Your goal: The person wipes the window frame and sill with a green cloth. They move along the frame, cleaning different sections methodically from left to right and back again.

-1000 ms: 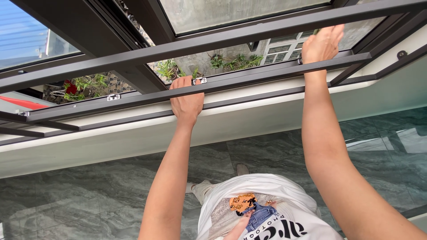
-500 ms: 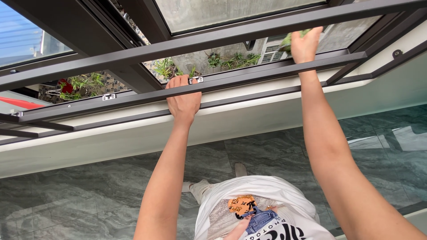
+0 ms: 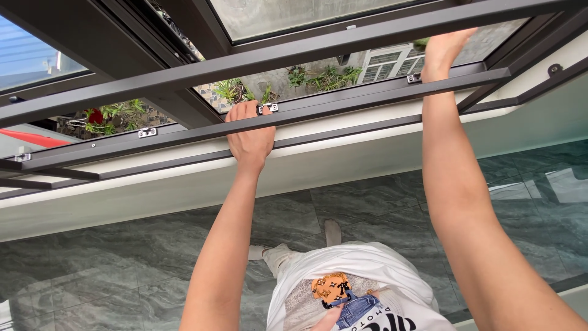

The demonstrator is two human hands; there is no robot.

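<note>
head view: gripping the lower bar [image 3: 343, 101] with the left hand [image 3: 250, 138], fingers wrapped over its top edge, thumb below, just beside a small metal clip [image 3: 267, 108]. same grip and same spot as a second ago, so serving as a brace.

reaching up with the right hand [image 3: 442, 52], laid against the pane [image 3: 306, 18] above the bar, fingers stretched out and close together. only a scrap of green cloth [image 3: 421, 43] showing past the fingertips, the rest hidden under the palm; cannot tell whether clasped or merely pressed flat. half a second ago sitting further left with more green bunched in view, a second ago about where it lies now: one sweep left and back right across this end of the glass. judging from that, wiping under way near the right corner of the frame, with the stretch toward the left hand not yet covered in these frames.

beyond the glass, plants [image 3: 324, 76] and a pale building. below the frame, a white sill [image 3: 343, 165], then grey marbled floor [image 3: 122, 257] and a white shirt [image 3: 343, 263].
</note>
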